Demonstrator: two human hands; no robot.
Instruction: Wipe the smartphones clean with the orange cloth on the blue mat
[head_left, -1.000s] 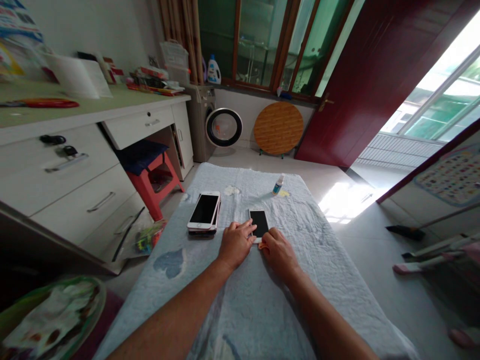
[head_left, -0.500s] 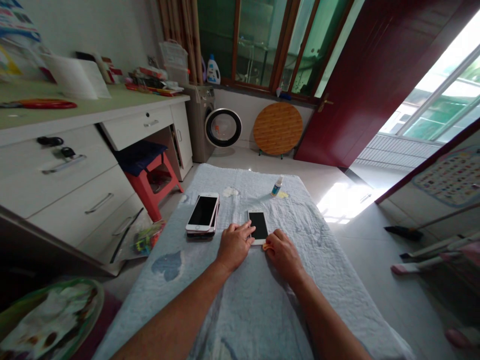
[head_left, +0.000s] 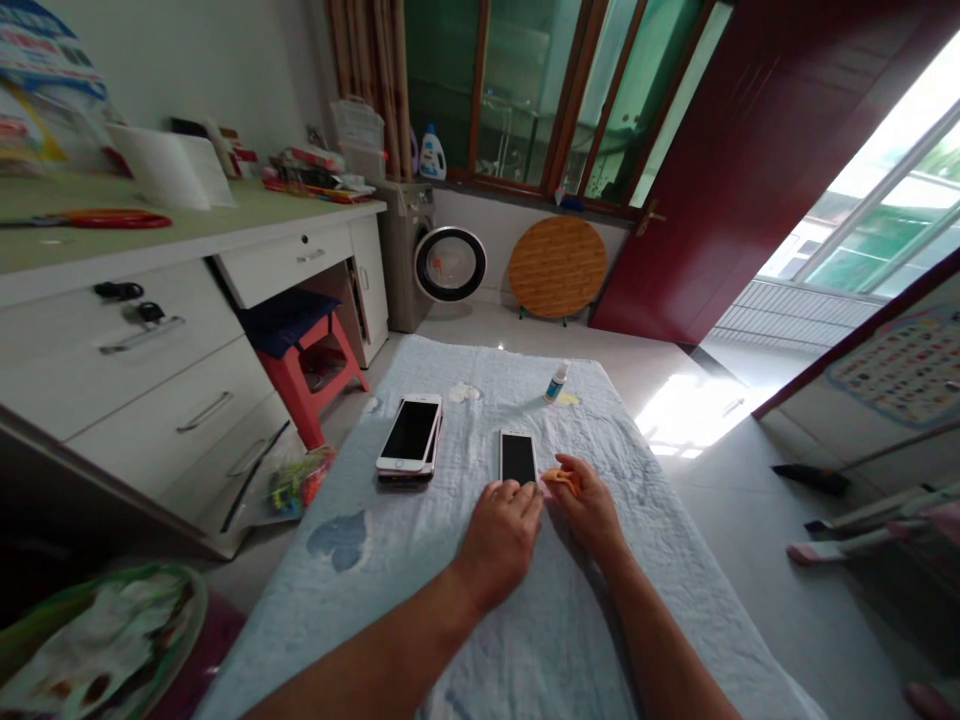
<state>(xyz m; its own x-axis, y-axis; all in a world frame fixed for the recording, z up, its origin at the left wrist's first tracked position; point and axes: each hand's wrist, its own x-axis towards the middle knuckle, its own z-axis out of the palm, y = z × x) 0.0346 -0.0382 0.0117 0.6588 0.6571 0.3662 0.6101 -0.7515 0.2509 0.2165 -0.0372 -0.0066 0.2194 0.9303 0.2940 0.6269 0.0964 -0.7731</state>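
Observation:
A white smartphone [head_left: 519, 456] with a dark screen lies flat on the cloth-covered table [head_left: 420, 620]. My left hand [head_left: 501, 535] covers its near end, fingers bent over the edge and the thumb hidden. Just right of the phone, my right hand [head_left: 590, 508] pinches a small folded orange cloth [head_left: 562, 481] between thumb and fingers. To the left, a stack of phones [head_left: 410, 432] has a white one on top, screen up. Beyond the single phone stands a small spray bottle [head_left: 556, 383] with a white cap and blue label.
A white desk [head_left: 180, 260] with drawers runs along the left, a red stool [head_left: 319, 385] under it. A bin [head_left: 191, 620] with tissues stands at lower left. Further back are a washing machine [head_left: 409, 250] with its door open and a round wooden tabletop [head_left: 557, 267].
My left hand has moved from the phone's left side to its near end. My right hand has shifted slightly right, away from the phone's corner, still holding the orange cloth.

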